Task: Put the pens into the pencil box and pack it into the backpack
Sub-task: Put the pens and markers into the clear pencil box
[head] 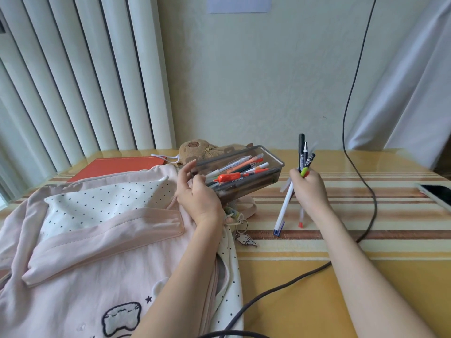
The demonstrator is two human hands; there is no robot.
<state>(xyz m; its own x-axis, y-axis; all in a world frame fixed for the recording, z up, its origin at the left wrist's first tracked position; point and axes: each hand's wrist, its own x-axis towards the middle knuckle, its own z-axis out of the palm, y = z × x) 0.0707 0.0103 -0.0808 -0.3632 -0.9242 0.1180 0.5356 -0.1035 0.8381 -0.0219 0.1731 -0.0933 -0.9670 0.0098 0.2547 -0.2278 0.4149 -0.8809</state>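
Note:
A clear grey pencil box [266, 178] holding several pens is tilted up off the table, gripped at its near left end by my left hand [197, 198]. My right hand [308, 189] is closed around a bunch of pens [302, 157]; dark tips stick up above the fist, while a white pen with a blue cap [283, 213] and a red-tipped pen [300, 219] hang below it. The pink backpack [92, 240] with a white dotted panel lies flat at the left, under my left forearm.
A brown plush toy [200, 148] sits behind the box. A red notebook [117, 167] lies at the back left. A dark cable [371, 203] loops across the striped table at the right. A phone [436, 195] lies at the right edge. A keychain charm [246, 240] hangs off the backpack.

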